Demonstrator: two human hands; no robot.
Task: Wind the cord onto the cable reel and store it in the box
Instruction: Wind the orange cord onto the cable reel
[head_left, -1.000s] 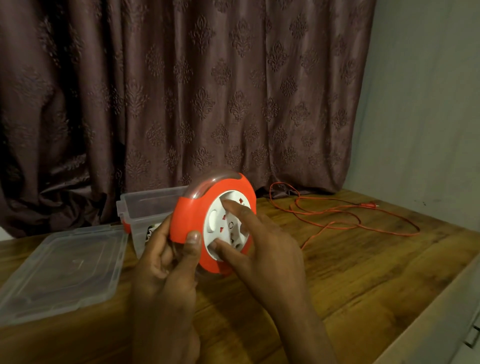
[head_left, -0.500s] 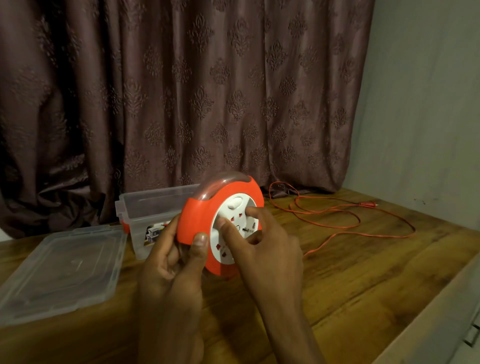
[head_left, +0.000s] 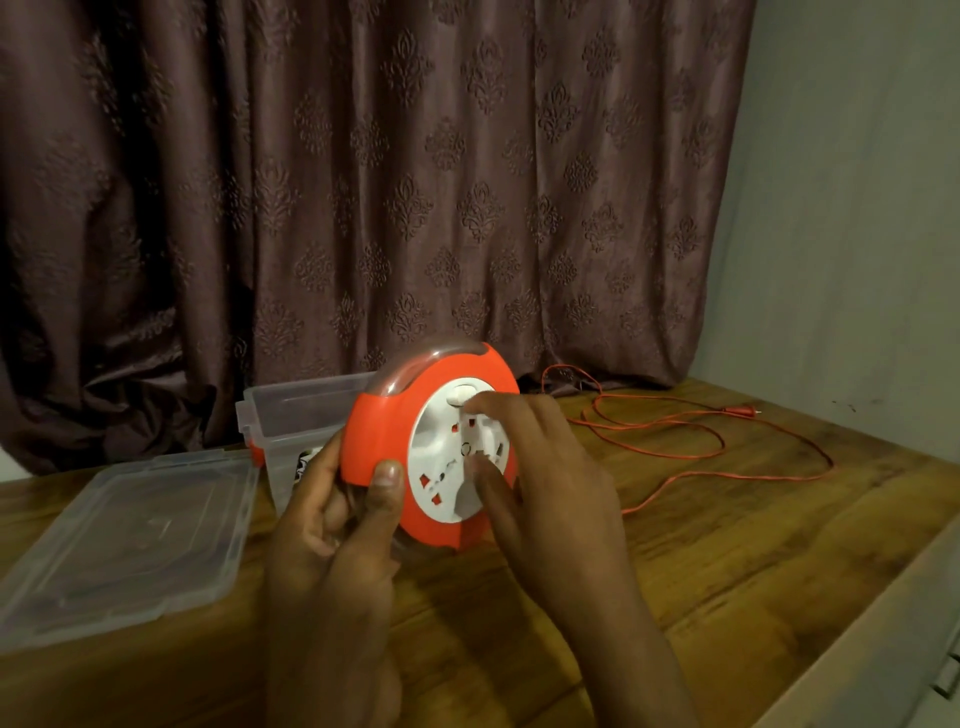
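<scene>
The reel (head_left: 431, 452) stands on edge on the worktop (head_left: 727, 571), near-centre, just in front of the clear box (head_left: 291, 415). The left hand (head_left: 332, 519) grasps its orange rim, thumb across the front face and fingers curled round the back. The right hand (head_left: 540, 467) is on the white hub w/ bent fingers; looks like a pinch on the winding knob, but the fingers hide the contact, so that's a guess.

Most of the cord (head_left: 691, 441) lies in loose loops on the worktop, far right, its plug (head_left: 745, 410) at the far end. Winding is judged to be at an early stage; storing not yet done. The lid (head_left: 130, 535) lies flat to the left, off the box.

Handling, as a judgement:
- Reel: rigid plastic shell, prob. light, smooth, so it could slip. Best held by the rim as here, other hand turning the hub.
- Cord: thin, limp, apt to tangle or snag as loops drag in. Plug end may whip on the last turns.
- Box: open, near enough for a short lift.
</scene>
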